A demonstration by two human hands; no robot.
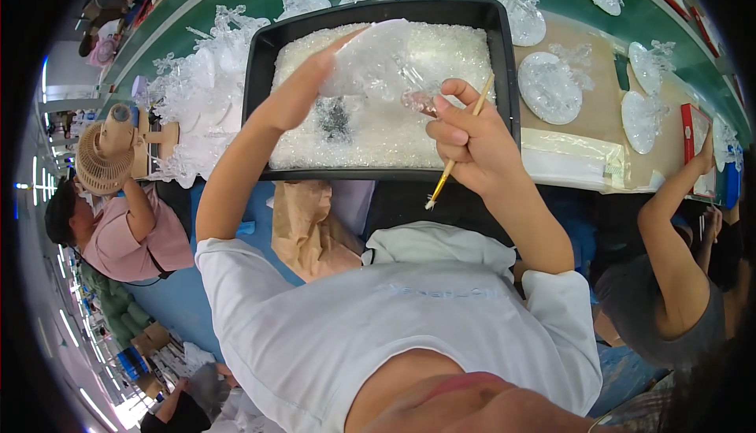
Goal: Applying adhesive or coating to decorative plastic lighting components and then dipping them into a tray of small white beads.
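Note:
My left hand (311, 90) grips the edge of a clear, frosted ornament with a round base (358, 66), tilted over a black tray (508, 94). Small clear and white grains (394, 145) fill the tray, with a dark bare patch near its left middle. Closed around a thin paintbrush (443, 183) is my right hand (472, 133); the brush slants, with its pale bristles pointing down toward me. Thumb and fingertips of that hand are at a clear piece on the ornament's right end; whether they pinch it I cannot tell.
Many similar clear ornaments (209, 78) crowd the table left of the tray. More stand on the right, one on a round disc (550, 90) on brown cardboard. A beige fan (106, 149) and a person in pink (130, 232) are at left. Another person's arm (673, 220) reaches in at right.

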